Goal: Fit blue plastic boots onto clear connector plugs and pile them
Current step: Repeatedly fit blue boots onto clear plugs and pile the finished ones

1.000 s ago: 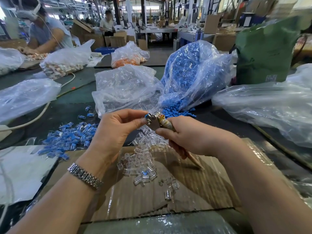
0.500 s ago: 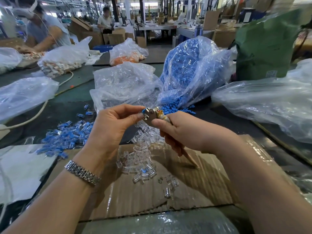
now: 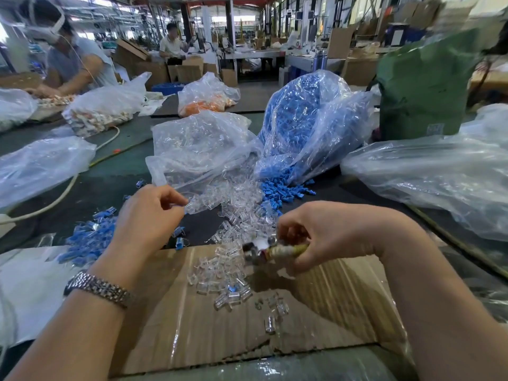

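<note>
Clear connector plugs [image 3: 233,251] spill in a loose heap from the mouth of a clear bag [image 3: 200,149] down across the dark table [image 3: 110,185] onto a flattened cardboard sheet [image 3: 316,312] at the near edge. Blue boots [image 3: 283,191] lie just right of that spill, poured from a big bag of blue boots [image 3: 302,119]. Finished blue-capped pieces [image 3: 88,235] piled at left, by the cardboard's left corner. Right hand [image 3: 330,235] w/ fingers curled round a small tool [image 3: 272,250], metal tip pointing left over the plugs. Left hand [image 3: 148,215] curled, fingertips pinched at the clear bag's lip; can't tell if it holds a part. Metal watch band [image 3: 99,288] on left wrist. Table also has a white cable [image 3: 55,196], more clear plastic bags at left [image 3: 41,166] and right [image 3: 439,177], a bag w/ orange parts [image 3: 206,100], green sack [image 3: 423,86] behind. Room: factory floor, cardboard boxes, benches; a worker [image 3: 74,61] w/ head strap at far left bench, another person [image 3: 171,45] seated further back.
</note>
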Motion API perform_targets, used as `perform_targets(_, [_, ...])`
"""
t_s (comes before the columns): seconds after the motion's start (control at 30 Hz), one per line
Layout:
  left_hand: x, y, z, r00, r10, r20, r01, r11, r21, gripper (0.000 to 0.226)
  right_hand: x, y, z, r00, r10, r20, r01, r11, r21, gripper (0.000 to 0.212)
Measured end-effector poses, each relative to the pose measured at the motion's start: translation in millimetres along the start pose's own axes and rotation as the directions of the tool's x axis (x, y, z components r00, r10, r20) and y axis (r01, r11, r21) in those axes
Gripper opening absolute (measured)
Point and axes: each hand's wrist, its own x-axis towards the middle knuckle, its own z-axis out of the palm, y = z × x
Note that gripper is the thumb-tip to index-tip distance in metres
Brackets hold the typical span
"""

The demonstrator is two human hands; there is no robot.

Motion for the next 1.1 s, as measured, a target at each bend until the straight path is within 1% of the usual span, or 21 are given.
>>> perform_targets(0.03, [0.5, 0.0, 0.8, 1.000, 0.015, 0.008, -0.015, 0.993, 0.115, 0.022, 1.0, -0.7, 1.0, 1.000, 0.005, 0.023, -0.004, 1.000, -0.029, 0.030])
perform_targets(0.07, [0.1, 1.2, 2.2, 0.999, 0.046, 0.028, -0.050, 0.984, 0.169, 0.023, 2.0, -1.1, 1.7, 0.999, 0.011, 0.040, -0.009, 0.999, -0.049, 0.033])
perform_targets(0.1, [-0.8, 3.3, 3.8, 0.994, 0.090, 0.061, -0.099, 0.982, 0.162, 0.024, 2.9, -1.3, 2.3, 0.998, 0.018, 0.053, -0.014, 0.998, -0.068, 0.036])
perform_targets(0.17, [-4.1, 9.3, 7.4, 0.969, 0.185, 0.161, -0.194, 0.980, 0.041, 0.025, 4.3, -2.0, 2.8, 0.997, 0.027, 0.071, -0.019, 0.993, -0.113, 0.040])
perform_targets(0.23, [-7.0, 14.8, 14.6, 0.937, 0.235, 0.259, -0.233, 0.972, -0.037, 0.020, 4.5, -2.8, 3.7, 0.996, 0.040, 0.079, -0.028, 0.988, -0.149, 0.044])
perform_targets(0.3, [-7.6, 16.5, 25.4, 0.935, 0.214, 0.284, -0.218, 0.976, -0.016, 0.011, 4.3, -3.6, 5.3, 0.995, 0.061, 0.083, -0.046, 0.983, -0.175, 0.047])
perform_targets(0.37, [-7.3, 18.6, 32.8, 0.958, 0.149, 0.244, -0.157, 0.987, 0.016, 0.003, 5.6, -3.6, 6.0, 0.992, 0.080, 0.094, -0.061, 0.980, -0.187, 0.049])
perform_targets(0.47, [-5.0, 21.3, 37.5, 0.974, 0.078, 0.214, -0.089, 0.995, 0.043, 0.011, 6.2, -0.5, 4.2, 0.988, 0.088, 0.125, -0.071, 0.988, -0.137, 0.049])
perform_targets(0.53, [-3.7, 22.2, 38.4, 0.972, 0.063, 0.225, -0.080, 0.995, 0.066, 0.015, 4.6, 5.4, 1.4, 0.989, 0.076, 0.127, -0.074, 0.997, -0.021, 0.047])
perform_targets(0.57, [-3.4, 21.9, 38.9, 0.971, 0.063, 0.231, -0.081, 0.994, 0.069, 0.015, 4.9, 9.1, 0.2, 0.993, 0.066, 0.099, -0.071, 0.996, 0.057, 0.043])
perform_targets(0.6, [-3.4, 21.8, 39.3, 0.970, 0.066, 0.233, -0.084, 0.994, 0.071, 0.015, 6.5, 13.9, -0.4, 0.997, 0.064, 0.034, -0.068, 0.989, 0.134, 0.036])
perform_targets(0.63, [-3.8, 21.9, 39.5, 0.970, 0.069, 0.232, -0.088, 0.993, 0.074, 0.015, 9.6, 20.1, -0.3, 0.994, 0.082, -0.069, -0.067, 0.980, 0.190, 0.028])
perform_targets(0.67, [-4.3, 21.9, 39.6, 0.971, 0.073, 0.226, -0.093, 0.993, 0.078, 0.015, 14.2, 27.1, 0.2, 0.972, 0.117, -0.205, -0.075, 0.977, 0.202, 0.019])
perform_targets(0.7, [-4.5, 21.8, 39.4, 0.974, 0.082, 0.210, -0.099, 0.992, 0.075, 0.016, 19.1, 34.0, 1.5, 0.928, 0.155, -0.338, -0.097, 0.978, 0.183, 0.013])
perform_targets(0.73, [-4.2, 21.5, 39.0, 0.978, 0.093, 0.185, -0.106, 0.993, 0.060, 0.018, 24.0, 38.6, 3.6, 0.884, 0.182, -0.432, -0.122, 0.979, 0.164, 0.008])
perform_targets(0.77, [-4.1, 21.2, 38.4, 0.983, 0.103, 0.154, -0.109, 0.994, 0.029, 0.019, 28.7, 41.2, 6.4, 0.854, 0.201, -0.480, -0.145, 0.978, 0.151, 0.009])
perform_targets(0.8, [-4.1, 21.3, 38.0, 0.986, 0.108, 0.125, -0.106, 0.994, -0.017, 0.019, 33.3, 42.8, 9.7, 0.841, 0.216, -0.496, -0.166, 0.976, 0.143, 0.011])
perform_targets(0.9, [-7.3, 24.8, 37.2, 0.991, 0.094, 0.097, -0.071, 0.975, -0.212, 0.015, 44.8, 43.4, 18.4, 0.851, 0.244, -0.466, -0.225, 0.969, 0.097, 0.013])
perform_targets(1.03, [-11.6, 30.4, 35.7, 0.987, 0.063, 0.146, 0.001, 0.914, -0.406, 0.012, 52.1, 39.0, 23.5, 0.886, 0.279, -0.371, -0.264, 0.960, 0.092, 0.016])
perform_targets(1.1, [-11.3, 30.3, 34.0, 0.983, 0.051, 0.177, 0.039, 0.883, -0.468, 0.011, 53.0, 37.6, 24.5, 0.891, 0.287, -0.353, -0.275, 0.958, 0.085, 0.015])
